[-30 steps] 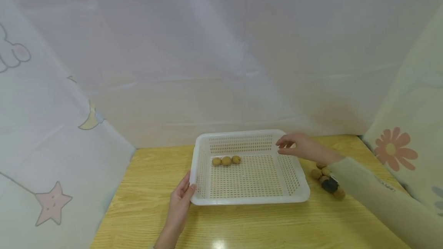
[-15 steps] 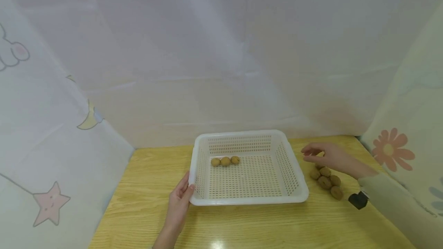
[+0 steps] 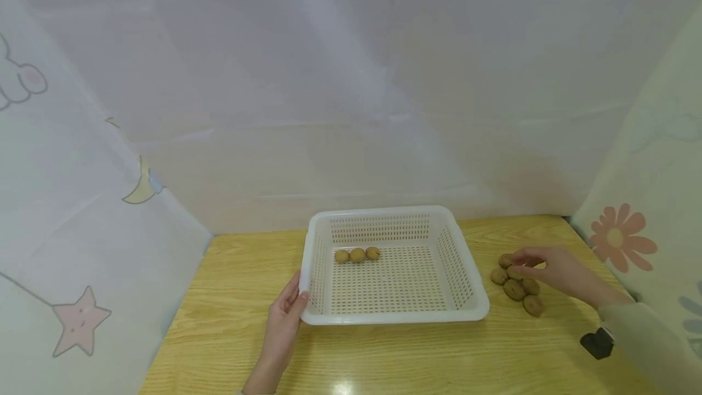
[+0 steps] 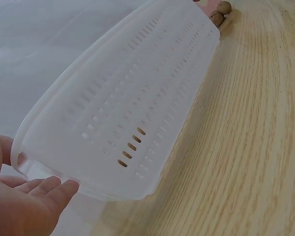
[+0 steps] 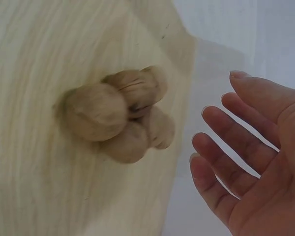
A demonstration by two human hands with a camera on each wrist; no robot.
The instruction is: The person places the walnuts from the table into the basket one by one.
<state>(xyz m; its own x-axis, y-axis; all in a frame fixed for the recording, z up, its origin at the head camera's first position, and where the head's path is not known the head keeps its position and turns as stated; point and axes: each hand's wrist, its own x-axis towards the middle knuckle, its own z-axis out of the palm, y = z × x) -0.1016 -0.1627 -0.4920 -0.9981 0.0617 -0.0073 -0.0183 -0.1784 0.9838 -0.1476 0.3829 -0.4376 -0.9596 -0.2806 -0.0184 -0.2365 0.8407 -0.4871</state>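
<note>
A white slotted plastic basket (image 3: pixel 395 318) stands on the wooden table. Three walnuts (image 3: pixel 358 255) lie in a row inside it, toward the back left. My left hand (image 3: pixel 282 328) grips the basket's left side, its thumb over the rim. In the left wrist view, the fingers of that hand (image 4: pixel 24 209) curl under the basket's rim. My right hand (image 3: pixel 565 272) hovers over a cluster of several walnuts (image 3: pixel 514 289) right of the basket, partly covering one. The right wrist view shows its fingers spread and holding nothing, beside the blurred walnuts (image 5: pixel 96 112).
The wooden table (image 3: pixel 417 358) ends at a pale cloth backdrop (image 3: pixel 351 108) behind the basket. Patterned cloth walls stand at the left and right. A dark object (image 3: pixel 596 343) hangs at my right wrist.
From above the basket's right rim, my right hand has moved right and down to the walnut cluster. My left hand, the basket and the three walnuts in it have stayed put.
</note>
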